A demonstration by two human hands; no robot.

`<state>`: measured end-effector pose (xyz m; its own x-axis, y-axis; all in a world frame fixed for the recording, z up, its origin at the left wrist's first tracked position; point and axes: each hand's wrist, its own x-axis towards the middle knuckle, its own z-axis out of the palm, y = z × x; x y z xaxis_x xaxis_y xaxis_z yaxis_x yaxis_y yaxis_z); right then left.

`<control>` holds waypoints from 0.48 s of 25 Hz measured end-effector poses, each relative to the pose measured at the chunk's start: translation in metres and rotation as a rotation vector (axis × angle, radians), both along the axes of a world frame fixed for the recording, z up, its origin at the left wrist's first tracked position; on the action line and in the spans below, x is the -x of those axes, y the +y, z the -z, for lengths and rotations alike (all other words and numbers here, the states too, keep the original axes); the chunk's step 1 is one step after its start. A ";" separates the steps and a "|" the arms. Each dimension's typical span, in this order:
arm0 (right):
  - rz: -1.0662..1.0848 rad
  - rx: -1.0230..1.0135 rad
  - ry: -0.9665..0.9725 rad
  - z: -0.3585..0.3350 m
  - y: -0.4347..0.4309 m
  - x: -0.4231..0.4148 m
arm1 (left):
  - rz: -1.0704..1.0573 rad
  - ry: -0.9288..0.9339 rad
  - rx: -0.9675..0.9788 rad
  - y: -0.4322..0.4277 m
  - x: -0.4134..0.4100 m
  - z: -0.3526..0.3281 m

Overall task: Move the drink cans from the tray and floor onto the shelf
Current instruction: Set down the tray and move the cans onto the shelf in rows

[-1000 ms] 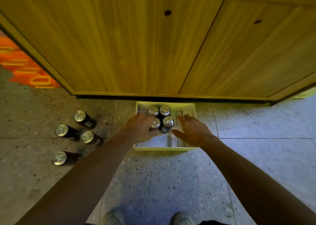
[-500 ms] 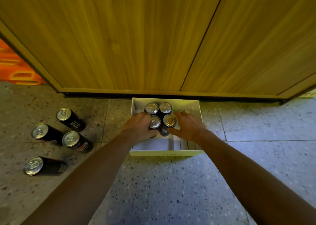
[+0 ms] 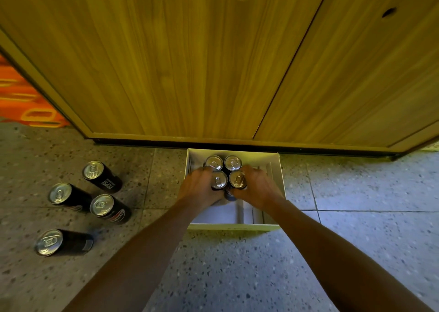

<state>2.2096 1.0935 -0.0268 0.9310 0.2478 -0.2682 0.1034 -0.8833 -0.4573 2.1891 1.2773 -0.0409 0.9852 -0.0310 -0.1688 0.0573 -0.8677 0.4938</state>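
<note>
A white cardboard tray (image 3: 275, 159) lies on the floor against the wooden cabinet. Several black drink cans with silver tops (image 3: 224, 171) stand bunched together in it. My left hand (image 3: 198, 188) is wrapped around the left side of the bunch, and my right hand (image 3: 255, 188) is pressed against its right side, so both clasp the cluster. Several more black cans (image 3: 102, 176) stand on the floor to the left, near the cabinet's corner; the nearest of them (image 3: 53, 241) looks tilted by the wide lens. No shelf is in view.
Closed wooden cabinet doors (image 3: 190, 62) fill the top, with two round holes. An orange patterned surface (image 3: 21, 100) shows at the far left. Speckled floor tiles (image 3: 237, 276) spread below my arms.
Both hands have moved from hovering over the tray to closing around the cluster of cans from each side. The view has shifted slightly.
</note>
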 end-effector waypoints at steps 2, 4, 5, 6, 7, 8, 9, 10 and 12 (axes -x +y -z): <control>0.040 -0.048 -0.017 -0.029 -0.001 0.005 | -0.001 -0.019 0.025 0.005 -0.001 -0.034; 0.035 -0.086 -0.022 -0.082 0.001 0.012 | -0.006 -0.008 0.053 0.014 0.000 -0.094; 0.021 -0.101 -0.022 -0.114 0.003 0.015 | 0.008 -0.002 0.067 0.018 0.001 -0.130; 0.003 -0.116 -0.018 -0.152 0.005 0.018 | 0.034 -0.014 0.085 0.023 0.001 -0.169; -0.015 -0.130 -0.016 -0.193 0.006 0.019 | 0.060 -0.023 0.103 0.029 0.001 -0.214; -0.034 -0.139 -0.015 -0.235 0.008 0.018 | 0.077 -0.029 0.118 0.035 0.001 -0.259; -0.050 -0.144 -0.013 -0.288 0.011 0.016 | 0.092 -0.036 0.123 0.042 0.000 -0.313; -0.066 -0.142 -0.008 -0.339 0.015 0.013 | 0.107 -0.035 0.124 0.049 -0.002 -0.364; -0.110 -0.157 -0.009 -0.448 0.024 0.005 | 0.144 -0.038 0.112 0.061 -0.006 -0.471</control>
